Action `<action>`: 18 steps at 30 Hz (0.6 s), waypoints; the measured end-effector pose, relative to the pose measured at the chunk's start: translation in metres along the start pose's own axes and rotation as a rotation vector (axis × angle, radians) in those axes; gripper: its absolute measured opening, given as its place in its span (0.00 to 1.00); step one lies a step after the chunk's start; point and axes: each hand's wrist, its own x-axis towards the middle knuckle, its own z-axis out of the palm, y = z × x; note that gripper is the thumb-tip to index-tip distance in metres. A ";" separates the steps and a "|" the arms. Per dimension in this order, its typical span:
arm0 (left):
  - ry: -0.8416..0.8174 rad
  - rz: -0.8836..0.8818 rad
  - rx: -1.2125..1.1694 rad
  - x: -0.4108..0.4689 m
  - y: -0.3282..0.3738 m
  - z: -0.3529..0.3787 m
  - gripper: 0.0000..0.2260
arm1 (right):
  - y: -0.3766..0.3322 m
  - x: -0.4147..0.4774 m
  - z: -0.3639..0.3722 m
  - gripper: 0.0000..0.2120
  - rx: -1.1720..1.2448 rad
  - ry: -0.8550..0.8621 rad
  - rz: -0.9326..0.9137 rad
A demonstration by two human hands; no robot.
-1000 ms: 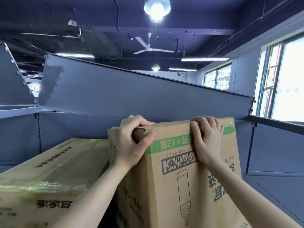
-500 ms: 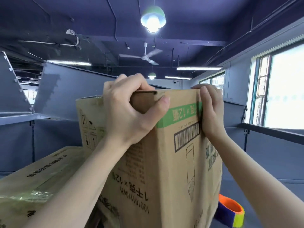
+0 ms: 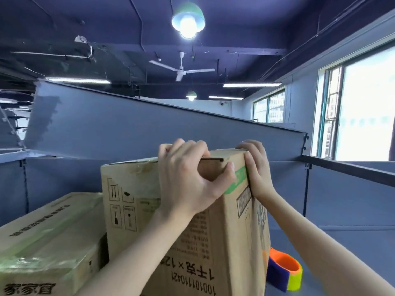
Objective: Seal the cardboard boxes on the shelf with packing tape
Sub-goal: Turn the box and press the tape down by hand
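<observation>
Where the tall cardboard box (image 3: 149,210) stands on the shelf (image 3: 342,242), both hands are at its top edge.

Item 1, left hand (image 3: 188,178): closed in a firm grip on the box's upper edge. The fingers curl over the top and their tips are out of sight behind it. The thumb presses the near face just beside the green printed band. A dark slit along the top edge shows between fingers and thumb.

Item 2, right hand (image 3: 258,169): fingers hooked over the top right corner of the same box, palm laid against the right-hand face above the barcode. It grips nothing but the box.

Item 3, tall cardboard box: brown and tilted, with its top edge directly under both hands. The printed numerals and characters read upside down. Handling pictograms are on the left face, and the top left edge is ragged.

Item 4, low cardboard box (image 3: 49,242): lies just beside the tall box on its left, well below the hands. Its top is glossy with clear film or tape.

Item 5, ring-shaped roll (image 3: 285,269): orange inside, purple and yellow-green outside. It sits on the shelf at the tall box's lower right, partly hidden behind it.

Item 6, surroundings: grey back panel (image 3: 128,129), ceiling fan (image 3: 181,69), lit pendant lamp (image 3: 188,20) and bright windows (image 3: 363,107) at right.
</observation>
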 end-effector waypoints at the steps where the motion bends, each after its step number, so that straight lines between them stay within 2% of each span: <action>1: -0.011 -0.012 0.007 -0.005 0.000 0.005 0.21 | 0.003 -0.007 -0.002 0.21 -0.008 -0.031 0.016; 7: 0.005 -0.065 0.031 -0.025 0.004 0.028 0.19 | -0.004 -0.012 -0.009 0.14 0.104 -0.165 -0.064; 9: 0.006 -0.066 0.036 -0.030 0.009 0.032 0.19 | -0.005 -0.011 -0.018 0.15 0.114 -0.195 -0.050; 14: -0.056 -0.042 0.055 -0.038 0.014 0.032 0.23 | -0.010 -0.023 -0.035 0.22 0.047 -0.279 0.014; 18: -0.221 0.067 -0.007 -0.045 -0.008 0.014 0.30 | -0.043 -0.040 -0.042 0.31 0.024 -0.364 0.019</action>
